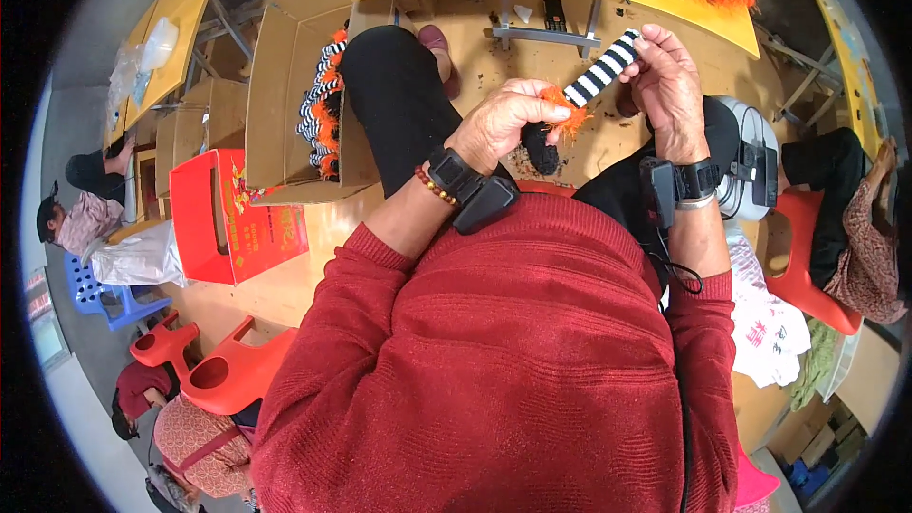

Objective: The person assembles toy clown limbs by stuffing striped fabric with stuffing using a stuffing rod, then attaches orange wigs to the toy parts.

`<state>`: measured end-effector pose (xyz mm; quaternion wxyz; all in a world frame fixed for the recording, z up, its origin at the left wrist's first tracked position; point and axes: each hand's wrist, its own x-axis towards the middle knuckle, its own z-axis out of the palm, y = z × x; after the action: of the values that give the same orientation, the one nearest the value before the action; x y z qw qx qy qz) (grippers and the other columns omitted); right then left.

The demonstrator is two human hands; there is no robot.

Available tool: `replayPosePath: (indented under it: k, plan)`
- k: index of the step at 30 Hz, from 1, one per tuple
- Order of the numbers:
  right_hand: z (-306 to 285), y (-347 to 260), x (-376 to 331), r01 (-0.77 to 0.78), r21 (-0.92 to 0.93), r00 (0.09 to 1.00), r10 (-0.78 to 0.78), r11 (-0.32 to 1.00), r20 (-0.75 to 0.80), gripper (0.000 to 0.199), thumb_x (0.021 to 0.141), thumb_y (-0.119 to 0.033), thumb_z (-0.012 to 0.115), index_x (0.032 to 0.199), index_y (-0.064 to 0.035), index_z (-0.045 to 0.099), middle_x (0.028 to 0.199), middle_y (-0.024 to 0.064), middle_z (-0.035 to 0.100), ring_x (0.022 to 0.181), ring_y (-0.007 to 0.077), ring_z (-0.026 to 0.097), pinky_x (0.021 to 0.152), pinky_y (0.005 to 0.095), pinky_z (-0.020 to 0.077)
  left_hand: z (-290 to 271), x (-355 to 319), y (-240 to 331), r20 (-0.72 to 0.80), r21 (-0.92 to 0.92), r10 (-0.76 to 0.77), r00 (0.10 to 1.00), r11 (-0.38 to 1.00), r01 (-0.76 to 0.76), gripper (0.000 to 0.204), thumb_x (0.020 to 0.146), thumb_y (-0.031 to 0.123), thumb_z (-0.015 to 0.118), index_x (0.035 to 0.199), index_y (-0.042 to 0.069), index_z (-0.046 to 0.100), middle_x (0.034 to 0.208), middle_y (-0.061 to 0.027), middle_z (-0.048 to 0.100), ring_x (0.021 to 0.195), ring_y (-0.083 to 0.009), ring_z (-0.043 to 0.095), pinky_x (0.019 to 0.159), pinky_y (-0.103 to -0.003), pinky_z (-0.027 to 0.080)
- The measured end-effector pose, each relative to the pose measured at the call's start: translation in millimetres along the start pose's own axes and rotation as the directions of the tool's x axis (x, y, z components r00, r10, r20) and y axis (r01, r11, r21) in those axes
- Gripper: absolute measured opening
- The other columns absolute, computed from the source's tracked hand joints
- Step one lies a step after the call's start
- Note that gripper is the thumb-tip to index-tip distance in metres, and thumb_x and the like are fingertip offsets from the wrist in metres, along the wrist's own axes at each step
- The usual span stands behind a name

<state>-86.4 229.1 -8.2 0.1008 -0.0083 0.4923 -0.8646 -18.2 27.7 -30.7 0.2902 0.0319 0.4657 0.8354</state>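
Red box (237, 218) beside open brown carton (285, 76).

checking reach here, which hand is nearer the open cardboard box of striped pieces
Left. The left hand is just right of the cardboard box; the right hand is farther right, pinching the striped piece.

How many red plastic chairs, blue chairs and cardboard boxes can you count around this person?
Red plastic chairs: 3
Blue chairs: 1
Open cardboard boxes: 1, holding striped, orange-fringed pieces
Red cartons: 1
Total: 6
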Motion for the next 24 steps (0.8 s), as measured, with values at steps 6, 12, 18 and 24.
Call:
replayPosePath:
  k: [6,12,18,24]
  plan:
    - [0.0,10.4,-4.8,-0.045,0.051,0.999,0.045,0.998,0.0,0.029,0.08,-0.004,0.055,0.108,0.0006,0.045,0.08,0.0091,0.054,0.06,0.015,0.052,0.055,0.0272,0.0471,6.2,-11.0,13.1,-0.078,0.01,0.106,0.991,0.994,-0.106,0.019,0.079,0.018,0.057,0.086,0.0,0.057,0.064,-0.0028,0.055,0.054,-0.0096,0.051,0.053,-0.021,0.042]
    - [-20.9,12.4,-3.9,-0.094,-0.024,0.995,0.095,0.995,0.036,0.026,0.081,-0.005,0.053,0.106,-0.0008,0.046,0.079,0.0091,0.054,0.061,0.0163,0.052,0.056,0.0294,0.0453,3.7,-28.7,25.1,0.005,-0.039,0.186,0.983,0.982,-0.186,0.016,0.078,0.014,0.055,0.085,-0.001,0.056,0.068,-0.0045,0.057,0.058,-0.0119,0.054,0.057,-0.024,0.045]
    - [-8.5,8.6,-2.6,-0.171,-0.069,0.978,0.178,0.983,0.11,0.024,0.081,-0.007,0.054,0.103,-0.0032,0.048,0.078,0.0085,0.054,0.058,0.0161,0.051,0.055,0.0284,0.0446,-44.9,-56.3,54.2,-0.446,0.162,0.641,0.625,0.745,-0.648,0.017,0.078,0.01,0.055,0.09,-0.002,0.057,0.074,-0.0076,0.059,0.064,-0.015,0.056,0.061,-0.028,0.047]
    - [-7.3,12.6,2.7,-0.251,-0.127,0.964,0.26,0.96,0.06,0.021,0.082,-0.01,0.053,0.101,-0.005,0.048,0.075,0.0064,0.054,0.055,0.0135,0.051,0.051,0.0265,0.0446,-116.0,-100.3,98.4,-0.676,0.217,0.629,0.385,0.669,-0.711,0.022,0.082,0.018,0.053,0.099,0.003,0.056,0.076,-0.0073,0.06,0.069,-0.0179,0.057,0.06,-0.033,0.048]
